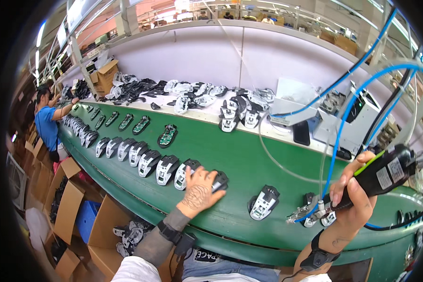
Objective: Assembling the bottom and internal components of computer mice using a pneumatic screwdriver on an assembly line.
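Note:
My left hand [199, 190] is over the front row on the green belt, its thumb and fingers around a grey-and-black computer mouse shell [219, 181]. Its other fingers reach beside another mouse shell [180, 177]. In my right hand [357, 192] is a black electric screwdriver [383, 173], held tilted with its metal tip [298, 217] low at the left. Under the tip, one mouse shell [331, 218] is partly hidden by the tool. A further mouse shell [264, 203] lies alone between my hands.
Mouse shells line the green belt [211, 141], with green circuit boards [167, 135] behind them. Shell parts pile on the white shelf [150, 107] near a white machine [333, 124] and black phone [301, 133]. Blue hoses [343, 122] hang right. A co-worker [47, 120] stands far left beside cardboard boxes [105, 230].

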`<state>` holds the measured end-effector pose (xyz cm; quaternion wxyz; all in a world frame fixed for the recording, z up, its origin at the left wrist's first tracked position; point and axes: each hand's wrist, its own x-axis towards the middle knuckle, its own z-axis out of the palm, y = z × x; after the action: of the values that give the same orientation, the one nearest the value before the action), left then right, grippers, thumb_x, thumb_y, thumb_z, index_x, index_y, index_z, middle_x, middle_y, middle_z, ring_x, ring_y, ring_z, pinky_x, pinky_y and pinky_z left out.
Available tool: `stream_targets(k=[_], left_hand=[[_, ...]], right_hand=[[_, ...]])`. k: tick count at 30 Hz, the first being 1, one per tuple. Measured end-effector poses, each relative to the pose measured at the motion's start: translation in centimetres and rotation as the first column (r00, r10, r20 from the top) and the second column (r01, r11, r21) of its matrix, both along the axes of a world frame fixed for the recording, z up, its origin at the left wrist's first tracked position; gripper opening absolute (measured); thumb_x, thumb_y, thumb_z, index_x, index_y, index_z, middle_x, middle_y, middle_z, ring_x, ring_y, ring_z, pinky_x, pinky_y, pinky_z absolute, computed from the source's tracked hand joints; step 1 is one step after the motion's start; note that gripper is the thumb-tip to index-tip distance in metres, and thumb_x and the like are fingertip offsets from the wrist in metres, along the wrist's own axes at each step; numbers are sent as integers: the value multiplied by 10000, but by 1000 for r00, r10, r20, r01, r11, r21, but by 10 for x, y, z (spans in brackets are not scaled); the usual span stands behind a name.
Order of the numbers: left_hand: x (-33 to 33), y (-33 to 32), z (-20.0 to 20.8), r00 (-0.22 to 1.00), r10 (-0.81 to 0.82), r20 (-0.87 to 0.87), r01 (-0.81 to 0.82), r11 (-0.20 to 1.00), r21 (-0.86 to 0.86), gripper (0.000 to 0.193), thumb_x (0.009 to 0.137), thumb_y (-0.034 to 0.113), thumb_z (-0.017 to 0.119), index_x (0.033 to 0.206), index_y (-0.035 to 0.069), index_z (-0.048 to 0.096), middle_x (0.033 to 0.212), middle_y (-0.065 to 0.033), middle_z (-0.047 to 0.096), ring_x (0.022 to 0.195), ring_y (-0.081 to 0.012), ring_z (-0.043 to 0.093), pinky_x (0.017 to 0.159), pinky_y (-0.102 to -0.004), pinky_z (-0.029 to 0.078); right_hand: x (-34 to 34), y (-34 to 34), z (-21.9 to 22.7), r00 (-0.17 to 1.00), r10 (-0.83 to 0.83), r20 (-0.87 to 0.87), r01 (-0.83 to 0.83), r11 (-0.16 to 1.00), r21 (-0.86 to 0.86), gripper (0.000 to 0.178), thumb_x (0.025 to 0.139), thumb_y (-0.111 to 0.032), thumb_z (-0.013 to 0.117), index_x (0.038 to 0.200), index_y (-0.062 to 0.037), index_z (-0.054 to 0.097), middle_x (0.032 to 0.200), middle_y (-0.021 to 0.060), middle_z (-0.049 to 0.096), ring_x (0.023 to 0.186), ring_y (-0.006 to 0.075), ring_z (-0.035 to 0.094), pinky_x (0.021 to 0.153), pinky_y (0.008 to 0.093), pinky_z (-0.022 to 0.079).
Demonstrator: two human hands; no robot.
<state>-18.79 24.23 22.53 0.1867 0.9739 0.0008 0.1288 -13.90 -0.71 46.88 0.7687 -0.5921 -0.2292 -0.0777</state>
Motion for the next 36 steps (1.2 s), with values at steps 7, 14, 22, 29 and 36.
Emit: stream_targets(k=[7,14,22,29,36], left_hand=[[61,41,32,973,127,194,-72,961,-267,583,676,342,702,1104,10,485,979,-223,511,907,-374,538,787,-407,468],[108,200,-22,814,516,-267,-548,834,-60,723,686,477,672,1215,21,486,1210,-225,472,1095,-343,504,915,-393,430],[129,198,-61,857,383,-345,-426,903,-55,787,716,490,642,1315,44,394,1248,-223,440,1130,-348,478,950,-400,408],[120,183,-40,822,400,-405,-420,906,41,782,670,473,666,1180,-72,432,1162,-293,473,1093,-379,503,913,-398,435],[109,32,32,995,-48,-88,-97,-240,-966,462,843,306,567,1224,64,465,930,-71,592,752,-205,608,633,-372,527]], right_hand=[[-2,-13,-2,997,-78,20,78,997,7,431,735,-13,575,1113,37,375,740,121,506,435,122,472,402,231,417],[-2,-6,-6,997,-63,43,65,997,-40,431,748,-65,578,1114,10,363,718,91,509,396,110,452,373,228,401],[5,-8,-5,995,-73,69,77,995,-56,420,757,-58,552,1122,13,358,739,104,507,399,114,456,377,226,390],[-3,2,-7,1000,-9,-19,8,999,-33,437,755,-28,557,1150,10,374,764,99,503,450,120,468,407,228,394],[-14,-14,-6,974,-192,121,179,978,112,393,815,-26,518,1175,4,365,809,100,510,474,114,463,432,225,390]])
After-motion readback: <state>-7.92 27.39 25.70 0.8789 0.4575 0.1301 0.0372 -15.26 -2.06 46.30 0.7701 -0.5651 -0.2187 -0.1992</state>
